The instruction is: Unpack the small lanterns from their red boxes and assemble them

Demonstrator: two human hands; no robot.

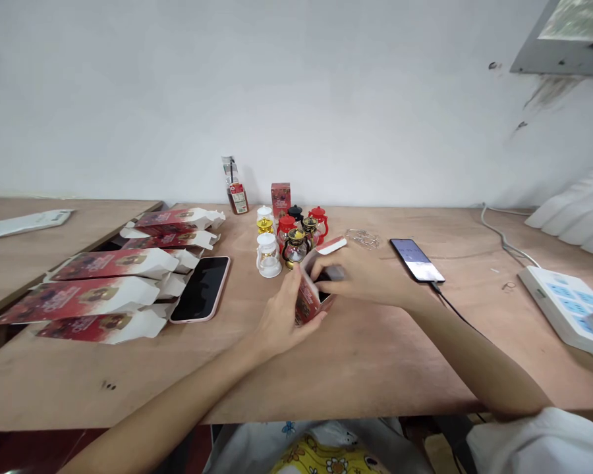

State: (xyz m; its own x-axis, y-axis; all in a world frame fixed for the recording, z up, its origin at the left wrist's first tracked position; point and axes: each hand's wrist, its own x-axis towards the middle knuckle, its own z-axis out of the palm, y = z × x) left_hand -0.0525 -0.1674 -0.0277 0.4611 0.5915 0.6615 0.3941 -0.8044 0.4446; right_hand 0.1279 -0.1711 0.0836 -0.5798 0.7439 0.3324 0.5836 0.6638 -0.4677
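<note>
My left hand [279, 322] is closed around a small red printed cardboard box [306, 299], which is tilted with its top flap up. My right hand [348, 273] has its curled thumb and fingers in the box's opening. Their tips are partly hidden, so I cannot make out what they hold inside. Just beyond the box stand several miniature lanterns: a white one [268, 255], a bronze one [295, 248], a gold one [265, 226], a red one [319, 220] and a black one [295, 212], among others.
Several unfolded red boxes [103, 296] lie at the left, beside a dark-screened phone [201, 289]. A closed red box [281, 197] and a bottle [238, 197] stand near the wall. Thin metal wire pieces [363, 238], a lit phone [418, 260] and a power strip [568, 303] are on the right.
</note>
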